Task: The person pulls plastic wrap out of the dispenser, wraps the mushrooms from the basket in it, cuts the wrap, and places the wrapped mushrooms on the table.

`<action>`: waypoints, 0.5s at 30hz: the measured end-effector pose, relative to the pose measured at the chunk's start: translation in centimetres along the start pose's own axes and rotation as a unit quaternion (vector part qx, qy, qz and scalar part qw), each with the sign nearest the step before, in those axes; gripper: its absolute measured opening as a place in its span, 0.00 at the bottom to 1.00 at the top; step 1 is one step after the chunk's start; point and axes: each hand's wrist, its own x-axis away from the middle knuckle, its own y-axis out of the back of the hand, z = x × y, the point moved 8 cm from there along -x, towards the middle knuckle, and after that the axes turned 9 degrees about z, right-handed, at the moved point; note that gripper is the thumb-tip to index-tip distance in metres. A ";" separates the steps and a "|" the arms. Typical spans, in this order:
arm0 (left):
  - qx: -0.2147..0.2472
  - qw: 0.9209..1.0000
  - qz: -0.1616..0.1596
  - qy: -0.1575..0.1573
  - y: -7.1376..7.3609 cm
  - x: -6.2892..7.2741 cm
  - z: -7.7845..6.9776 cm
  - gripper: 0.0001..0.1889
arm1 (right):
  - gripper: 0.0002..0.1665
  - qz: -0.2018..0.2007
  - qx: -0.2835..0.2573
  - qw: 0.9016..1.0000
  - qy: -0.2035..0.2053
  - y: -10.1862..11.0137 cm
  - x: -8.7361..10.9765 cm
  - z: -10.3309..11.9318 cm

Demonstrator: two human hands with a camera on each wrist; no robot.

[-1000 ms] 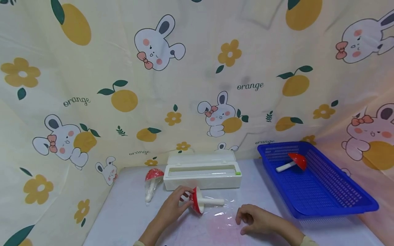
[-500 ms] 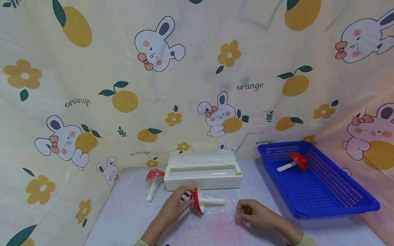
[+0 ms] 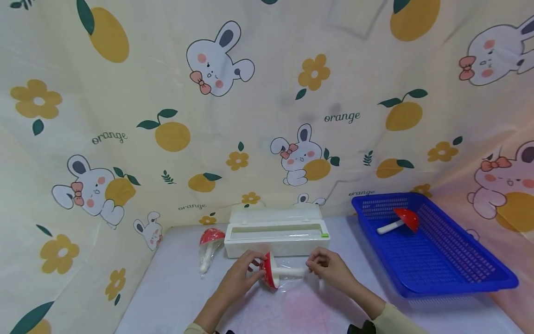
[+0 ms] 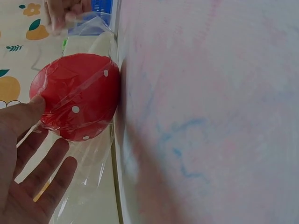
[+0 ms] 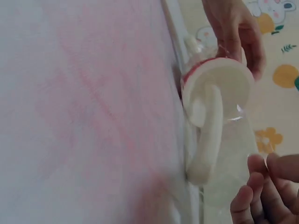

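Note:
A toy mushroom (image 3: pixel 269 272) with a red, white-dotted cap lies on its side, its white stem (image 5: pixel 211 135) pointing right. Clear plastic wrap (image 4: pixel 88 163) covers the cap and spreads around the stem. My left hand (image 3: pixel 238 279) holds the cap from the left between thumb and fingers, some other fingers spread apart in the left wrist view. At the stem's end, my right hand (image 3: pixel 331 270) pinches an edge of the wrap between thumb and forefinger; its other fingers are curled loosely.
Behind the hands stands a white cling film box (image 3: pixel 277 248) with its lid raised. A second mushroom (image 3: pixel 210 246), wrapped in plastic, lies left of it. At the right, a blue basket (image 3: pixel 434 283) holds another red mushroom (image 3: pixel 406 219). Printed cloth hangs behind the table.
My right hand has moved up and left from the table to the stem's end, where it pinches the wrap. My left hand keeps its hold on the cap.

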 end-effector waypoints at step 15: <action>0.007 1.000 -0.001 0.005 -0.1 -0.2 0.2 0.21 | 0.05 -0.014 0.044 0.998 0.038 -1.6 -2.3 -1.1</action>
